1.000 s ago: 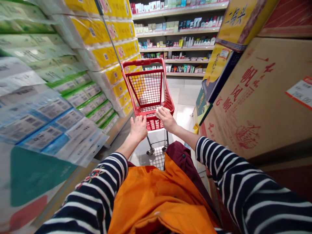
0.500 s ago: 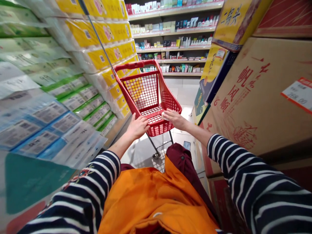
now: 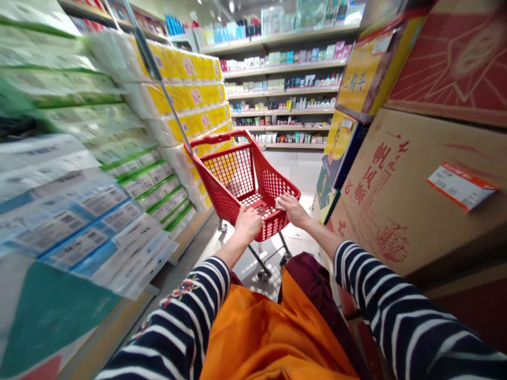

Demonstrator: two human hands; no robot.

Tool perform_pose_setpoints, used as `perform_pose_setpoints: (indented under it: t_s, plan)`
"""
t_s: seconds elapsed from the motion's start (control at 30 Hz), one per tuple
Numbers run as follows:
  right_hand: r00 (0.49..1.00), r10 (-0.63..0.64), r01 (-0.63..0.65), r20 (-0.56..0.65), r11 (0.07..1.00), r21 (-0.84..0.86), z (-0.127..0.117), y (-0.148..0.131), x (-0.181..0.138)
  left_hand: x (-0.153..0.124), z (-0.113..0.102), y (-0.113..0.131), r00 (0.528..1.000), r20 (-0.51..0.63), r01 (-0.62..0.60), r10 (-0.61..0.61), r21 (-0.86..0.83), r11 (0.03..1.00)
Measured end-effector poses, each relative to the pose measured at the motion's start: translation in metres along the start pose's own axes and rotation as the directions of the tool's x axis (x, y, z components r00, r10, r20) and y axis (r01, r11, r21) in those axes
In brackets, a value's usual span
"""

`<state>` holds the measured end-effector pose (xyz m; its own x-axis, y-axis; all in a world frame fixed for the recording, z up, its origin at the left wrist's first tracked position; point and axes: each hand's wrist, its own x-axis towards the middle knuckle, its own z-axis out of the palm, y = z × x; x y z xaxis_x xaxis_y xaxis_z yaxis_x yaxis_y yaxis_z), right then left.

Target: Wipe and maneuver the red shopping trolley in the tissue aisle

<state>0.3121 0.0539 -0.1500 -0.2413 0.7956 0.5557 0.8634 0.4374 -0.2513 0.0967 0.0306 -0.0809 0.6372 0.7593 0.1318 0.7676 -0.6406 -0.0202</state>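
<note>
A red plastic shopping cart with a grid-like basket stands right in front of me, its handle on the far side. My left hand is closed over the near rim, knuckles up. At the near right corner my right hand grips the same rim. Something small and white shows at the right fingers; what it is I cannot make out. No goods can be seen in the basket. A grey pole rises from the cart's far left corner.
Yellow-wrapped paper packs and green-edged packs are stacked along the left. Large cardboard cartons with a price tag line the right. Shelves of cosmetics stand across the far end, beyond a white tiled floor.
My left hand has gone from lying spread at the rim to closing over it. The view has tilted up. Cart and hands sit lower and further right; a phone-like object on the floor no longer shows.
</note>
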Motion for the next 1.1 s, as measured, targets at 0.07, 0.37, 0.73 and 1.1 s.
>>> perform_pose_setpoints:
  t_s: [0.07, 0.37, 0.73, 1.1]
  plan:
    - [0.999, -0.031, 0.031, -0.022, 1.000, 0.007, -0.005, 0.001, -0.003, -0.005, -0.002, 0.009, 1.000, -0.026, -0.004, 0.004, 0.001, 1.000]
    - [0.973, 0.199, -0.186, -0.121, 0.976, 0.111, -0.011, 0.007, -0.016, 0.002, 0.004, 0.054, 0.998, 0.055, 0.016, -0.012, -0.081, 0.997]
    - [0.951, 0.298, -0.288, -0.076, 0.950, 0.123, -0.021, -0.024, -0.013, -0.043, -0.010, -0.047, 0.972, -0.059, 0.218, -0.226, -0.120, 0.968]
    - [0.935, 0.258, -0.276, -0.244, 0.960, -0.040, 0.010, -0.086, -0.029, -0.021, -0.006, -0.028, 0.949, -0.088, 0.300, -0.302, -0.032, 0.953]
